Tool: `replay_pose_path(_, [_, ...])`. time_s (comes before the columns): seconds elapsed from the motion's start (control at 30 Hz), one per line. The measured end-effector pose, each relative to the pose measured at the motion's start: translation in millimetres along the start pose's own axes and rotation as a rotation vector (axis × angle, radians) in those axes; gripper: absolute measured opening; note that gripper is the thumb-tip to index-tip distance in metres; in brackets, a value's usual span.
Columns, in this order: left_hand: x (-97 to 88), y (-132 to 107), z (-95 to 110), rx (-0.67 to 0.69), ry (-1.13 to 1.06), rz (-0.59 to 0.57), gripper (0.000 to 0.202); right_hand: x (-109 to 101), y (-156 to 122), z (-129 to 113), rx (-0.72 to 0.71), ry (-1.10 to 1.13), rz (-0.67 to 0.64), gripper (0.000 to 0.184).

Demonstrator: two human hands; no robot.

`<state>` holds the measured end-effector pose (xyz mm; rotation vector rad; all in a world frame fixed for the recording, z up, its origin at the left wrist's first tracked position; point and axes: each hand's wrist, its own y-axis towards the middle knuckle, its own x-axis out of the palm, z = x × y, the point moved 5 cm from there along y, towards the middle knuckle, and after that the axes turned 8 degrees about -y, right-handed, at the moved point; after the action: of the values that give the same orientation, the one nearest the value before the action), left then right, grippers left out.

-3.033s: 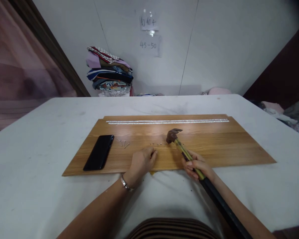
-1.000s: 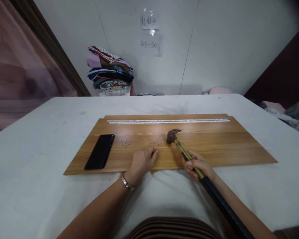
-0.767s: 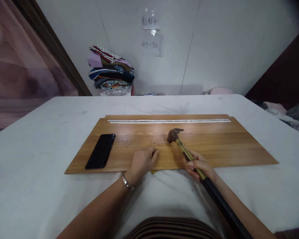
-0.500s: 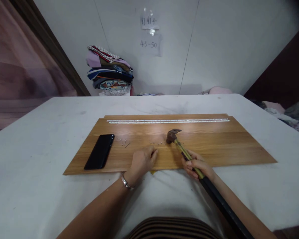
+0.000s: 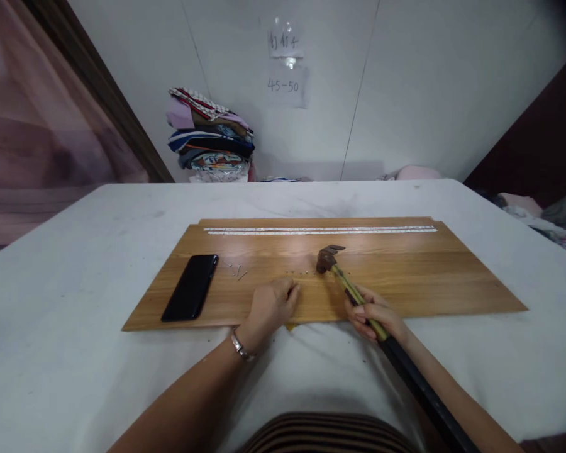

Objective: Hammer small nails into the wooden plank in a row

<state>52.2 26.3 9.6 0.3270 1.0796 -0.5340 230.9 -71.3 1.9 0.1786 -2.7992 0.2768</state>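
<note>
My right hand [image 5: 375, 313] is wrapped round the handle of a claw hammer [image 5: 326, 259]. Its brown, rusty-looking head is over the middle of a wooden board [image 5: 429, 270], close to a row of small nail heads [image 5: 306, 272]; whether it touches the wood I cannot tell. My left hand [image 5: 273, 304], with a metal band at the wrist, rests closed at the board's near edge, just below that row. Its curled fingers hide whatever may be inside them. Several loose nails [image 5: 238, 271] lie on the board to the left of this hand.
A black phone [image 5: 191, 288] lies on the board's left part. Two white measuring strips [image 5: 321, 231] run along its far edge. The board lies on a white table [image 5: 66, 277]. Folded clothes [image 5: 210, 135] are stacked against the wall behind, below and beside paper notes [image 5: 285, 86].
The view has shifted very slightly. Both hands and the hammer hold the same places over the board.
</note>
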Motion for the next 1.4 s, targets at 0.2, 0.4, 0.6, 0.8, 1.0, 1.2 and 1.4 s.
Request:
replay_pose_path(0.2, [-0.7, 0.1, -0.1, -0.002, -0.001, 0.003, 0.030, 1.8, -1.5, -2.9, -0.023, 0.010, -0.010, 0.021])
replay_pose_path(0.4, [2.5, 0.5, -3.7, -0.002, 0.003, 0.012, 0.030, 0.7, -0.7, -0.4, -0.042, 0.027, -0.027, 0.019])
replay_pose_path(0.6, [3.0, 0.5, -3.3, 0.009, -0.015, 0.020, 0.030, -0.1, 0.4, 0.6, -0.028, 0.010, -0.017, 0.020])
replay_pose_path(0.8, [2.0, 0.4, -2.3, -0.011, -0.016, -0.008, 0.030, 1.0, -2.1, -2.0, -0.031, 0.020, -0.023, 0.022])
replay_pose_path(1.0, [2.6, 0.6, -2.5, 0.004, 0.012, 0.005, 0.031, -0.3, -0.4, 1.6, -0.017, 0.035, -0.014, 0.023])
replay_pose_path(1.2, [1.7, 0.5, -1.8, 0.001, 0.013, 0.004, 0.031, -1.3, 0.1, 2.9, -0.032, 0.036, -0.023, 0.019])
replay_pose_path(1.4, [0.7, -0.2, -1.3, 0.001, 0.009, 0.004, 0.030, 1.6, -2.4, -1.5, -0.021, 0.035, -0.012, 0.020])
